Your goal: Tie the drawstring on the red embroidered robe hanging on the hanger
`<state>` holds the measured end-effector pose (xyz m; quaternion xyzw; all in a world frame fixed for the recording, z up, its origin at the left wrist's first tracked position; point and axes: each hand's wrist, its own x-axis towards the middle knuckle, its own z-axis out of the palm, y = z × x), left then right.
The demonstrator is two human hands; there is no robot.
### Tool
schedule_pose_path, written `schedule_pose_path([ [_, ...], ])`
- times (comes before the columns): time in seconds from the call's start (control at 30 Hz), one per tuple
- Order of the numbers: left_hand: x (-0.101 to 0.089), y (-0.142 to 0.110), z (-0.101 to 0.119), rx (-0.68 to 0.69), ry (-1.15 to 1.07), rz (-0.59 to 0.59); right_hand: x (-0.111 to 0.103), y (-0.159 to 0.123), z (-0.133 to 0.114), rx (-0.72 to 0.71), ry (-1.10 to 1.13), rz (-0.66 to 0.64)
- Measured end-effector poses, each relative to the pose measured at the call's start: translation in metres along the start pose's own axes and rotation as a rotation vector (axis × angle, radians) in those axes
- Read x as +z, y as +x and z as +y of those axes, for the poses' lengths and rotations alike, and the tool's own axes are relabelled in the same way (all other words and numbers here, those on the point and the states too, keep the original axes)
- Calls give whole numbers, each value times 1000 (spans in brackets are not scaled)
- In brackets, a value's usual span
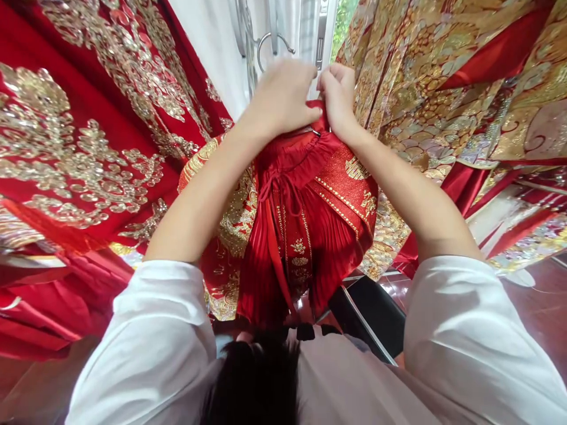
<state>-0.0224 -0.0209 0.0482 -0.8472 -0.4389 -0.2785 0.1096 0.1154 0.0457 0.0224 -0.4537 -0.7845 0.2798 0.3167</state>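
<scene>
Both my arms reach up in front of me in white sleeves. My left hand (pixel 281 97) is closed on the top edge of a red pleated garment with gold embroidery (pixel 301 224), which hangs down between my arms. My right hand (pixel 338 94) pinches the same red top edge right beside the left hand. A red drawstring bow hangs just below the waistband. A metal hanger hook (pixel 270 41) shows just above my left hand.
Red garments with heavy gold embroidery (pixel 88 147) hang at the left. Gold and red brocade robes (pixel 443 88) hang at the right. A white wall and window frame (pixel 310 29) lie behind. A dark stand (pixel 372 313) and reddish floor (pixel 540 307) are below right.
</scene>
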Motion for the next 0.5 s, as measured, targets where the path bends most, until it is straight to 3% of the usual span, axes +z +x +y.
schedule_pose_path([
  [0.1, 15, 30, -2, -19, 55, -241, 1, -6, 3, -5, 96, 1],
  [0.17, 20, 38, -6, -35, 62, -302, -3, -4, 7, -29, 185, 35],
  [0.23, 20, 38, -11, 6, 48, -274, -7, 1, 12, -73, 255, 78],
  [0.33, 21, 29, -15, 75, 45, -167, -14, 7, 26, -92, 341, 22],
  [0.4, 23, 25, -17, 93, 31, -131, -15, 8, 39, -28, 348, 15],
  [0.5, 26, 24, -18, 109, 25, -96, -11, 7, 57, 103, 235, 116],
])
